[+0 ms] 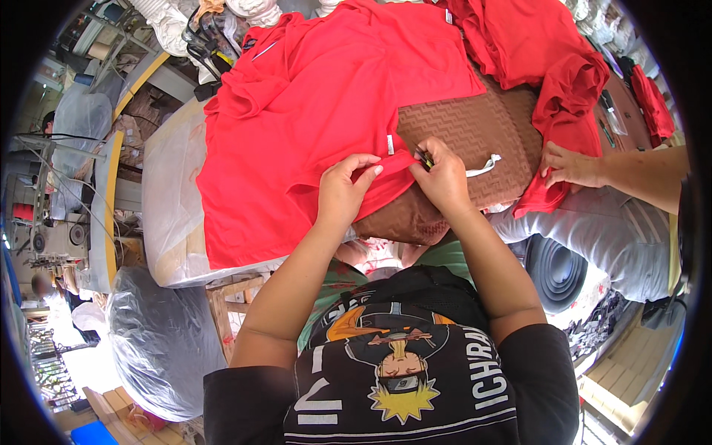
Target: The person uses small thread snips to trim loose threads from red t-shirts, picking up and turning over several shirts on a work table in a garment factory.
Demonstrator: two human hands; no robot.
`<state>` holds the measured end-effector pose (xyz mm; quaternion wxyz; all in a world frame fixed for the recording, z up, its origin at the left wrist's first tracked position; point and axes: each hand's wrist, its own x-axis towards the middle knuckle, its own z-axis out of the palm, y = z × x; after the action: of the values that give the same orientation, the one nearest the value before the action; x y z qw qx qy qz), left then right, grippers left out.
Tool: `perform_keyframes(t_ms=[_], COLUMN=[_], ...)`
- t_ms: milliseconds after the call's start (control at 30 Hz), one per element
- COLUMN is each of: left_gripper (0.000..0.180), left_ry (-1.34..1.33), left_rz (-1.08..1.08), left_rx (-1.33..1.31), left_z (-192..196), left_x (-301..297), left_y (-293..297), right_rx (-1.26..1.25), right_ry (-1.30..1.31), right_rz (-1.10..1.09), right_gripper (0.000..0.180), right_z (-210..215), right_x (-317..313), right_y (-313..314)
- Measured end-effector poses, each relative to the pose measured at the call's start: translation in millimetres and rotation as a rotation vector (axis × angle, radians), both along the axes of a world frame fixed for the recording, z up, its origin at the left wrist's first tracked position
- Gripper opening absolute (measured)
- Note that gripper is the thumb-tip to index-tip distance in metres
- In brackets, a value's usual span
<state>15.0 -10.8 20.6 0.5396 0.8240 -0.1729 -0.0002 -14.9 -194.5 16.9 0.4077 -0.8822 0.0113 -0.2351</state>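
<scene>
A red garment (297,141) with a small white label lies spread over the padded work surface in front of me. My left hand (343,191) is closed, pinching the edge of a narrow part of it between thumb and fingers. Close by on the right, my right hand (443,178) is closed round a small dark tool (425,158), mostly hidden in the fingers; its kind I cannot make out. The thumb side of that hand meets the end of the same red edge. Brown patterned cloth (475,137) lies beneath, with a white tie end (484,166) beside my right hand.
At the right, another person's hand (571,165) rests on a second red garment (564,104). Clear plastic wraps the padded surface (174,200) at left. A plastic-covered bundle (152,341) stands lower left, near a wooden frame (221,311). Grey round tubs (555,271) sit low right.
</scene>
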Motion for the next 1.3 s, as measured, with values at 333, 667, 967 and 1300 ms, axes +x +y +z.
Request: perform_keyframes(t_ms=[333,667,967,1300], left_gripper=[0.013,0.012,0.01,0.016], left_ry=[0.028,-0.012,-0.05,0.089], left_rz=[-0.027,-0.203,-0.29,-0.157], left_rx=[0.09,0.271,0.256,-0.003], left_z=[12,25,13,5], left_x=[-2,-2,-8,-2], left_y=[8,14,16,16], right_rx=[-0.131,0.039,0.021,0.017], right_ry=[0.081,0.114,0.203,0.241], right_rz=[0.135,0.396,0.381,0.373], right_gripper=[0.021,0.033,0.02,0.019], right_z=[8,43,9,9], right_x=[-9,-16,-4,-5], right_y=[-6,-2,9,10])
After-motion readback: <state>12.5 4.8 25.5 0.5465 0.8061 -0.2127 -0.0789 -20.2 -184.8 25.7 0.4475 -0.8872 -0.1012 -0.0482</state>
